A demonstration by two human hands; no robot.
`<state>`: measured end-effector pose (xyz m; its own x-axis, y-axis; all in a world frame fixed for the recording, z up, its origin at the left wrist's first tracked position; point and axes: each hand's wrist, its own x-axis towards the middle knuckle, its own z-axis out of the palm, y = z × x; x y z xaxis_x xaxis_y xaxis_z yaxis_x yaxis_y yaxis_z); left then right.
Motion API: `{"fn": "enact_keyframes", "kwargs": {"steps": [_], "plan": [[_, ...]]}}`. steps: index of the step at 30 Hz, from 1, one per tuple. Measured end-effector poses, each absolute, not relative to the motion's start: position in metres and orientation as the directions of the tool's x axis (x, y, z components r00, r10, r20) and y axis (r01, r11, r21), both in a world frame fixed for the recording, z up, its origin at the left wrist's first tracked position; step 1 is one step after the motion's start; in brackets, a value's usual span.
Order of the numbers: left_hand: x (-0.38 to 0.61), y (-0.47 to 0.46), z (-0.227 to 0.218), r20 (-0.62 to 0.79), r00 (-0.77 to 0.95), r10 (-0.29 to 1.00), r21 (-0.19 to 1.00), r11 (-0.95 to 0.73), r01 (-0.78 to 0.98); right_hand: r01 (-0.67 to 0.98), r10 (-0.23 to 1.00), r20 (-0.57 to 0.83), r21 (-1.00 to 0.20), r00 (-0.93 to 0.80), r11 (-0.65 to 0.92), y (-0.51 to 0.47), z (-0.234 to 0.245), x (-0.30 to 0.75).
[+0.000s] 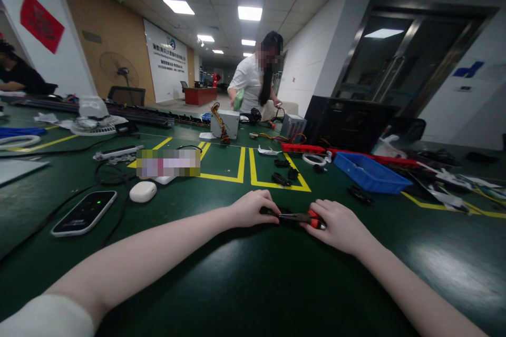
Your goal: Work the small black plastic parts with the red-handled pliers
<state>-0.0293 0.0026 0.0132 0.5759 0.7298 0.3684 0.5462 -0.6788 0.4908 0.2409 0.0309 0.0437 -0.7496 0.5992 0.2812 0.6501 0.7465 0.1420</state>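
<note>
The right hand (338,225) curls its fingers around red-handled pliers (296,217) pointing toward nine o'clock; the left hand (253,209), fingers pinched together, grips a small dark piece (284,211) at their tip.

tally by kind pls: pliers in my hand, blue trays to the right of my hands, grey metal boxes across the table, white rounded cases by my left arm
Pliers: 1
Blue tray: 1
Grey metal boxes: 2 (left box, right box)
White rounded case: 1
Total: 5
</note>
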Motion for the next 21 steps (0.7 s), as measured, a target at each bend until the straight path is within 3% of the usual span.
{"fn": "enact_keyframes", "kwargs": {"steps": [21], "plan": [[-0.0279, 0.0020, 0.0139, 0.344, 0.571, 0.745, 0.480, -0.662, 0.575, 0.638, 0.587, 0.284, 0.143, -0.759, 0.756, 0.0317, 0.0444, 0.2424]]}}
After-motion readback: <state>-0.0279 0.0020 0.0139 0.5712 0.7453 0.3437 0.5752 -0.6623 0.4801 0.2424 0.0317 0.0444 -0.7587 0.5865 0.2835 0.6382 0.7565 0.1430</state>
